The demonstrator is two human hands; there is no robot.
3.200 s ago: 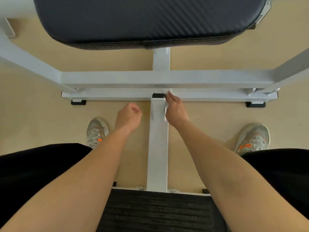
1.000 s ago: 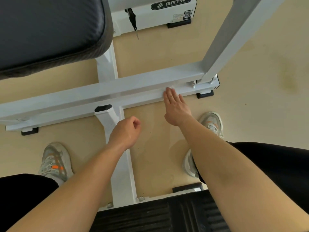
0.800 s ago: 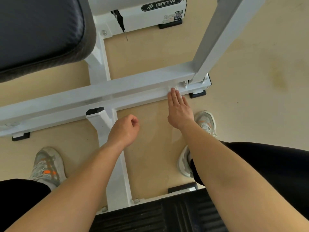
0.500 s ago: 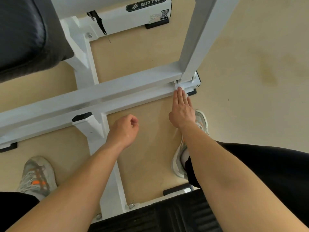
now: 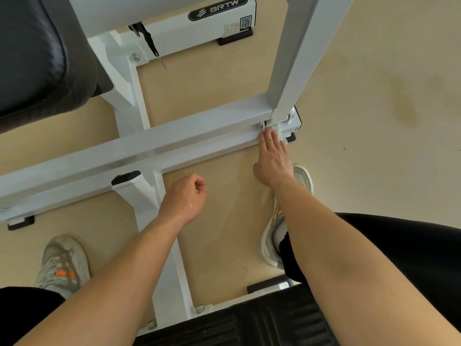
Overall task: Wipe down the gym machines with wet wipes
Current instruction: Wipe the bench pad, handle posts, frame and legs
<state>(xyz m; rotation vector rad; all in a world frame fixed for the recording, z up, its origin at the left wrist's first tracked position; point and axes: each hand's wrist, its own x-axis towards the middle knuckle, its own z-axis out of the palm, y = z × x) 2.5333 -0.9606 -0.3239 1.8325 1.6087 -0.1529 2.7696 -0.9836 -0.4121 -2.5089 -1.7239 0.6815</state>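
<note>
Head view: right hand (image 5: 272, 159) presses wipe (image 5: 281, 135) at crossbar (image 5: 149, 148) end.

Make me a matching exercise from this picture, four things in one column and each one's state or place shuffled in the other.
1 right hand
2 left hand
3 wet wipe
4 seat pad

A white, under fingertips
B black, upper left
C fingers curled, touching nothing
D fingers straight, pressing at the cross beam end

Pairs: 1-D, 2-C, 3-A, 4-B
</note>
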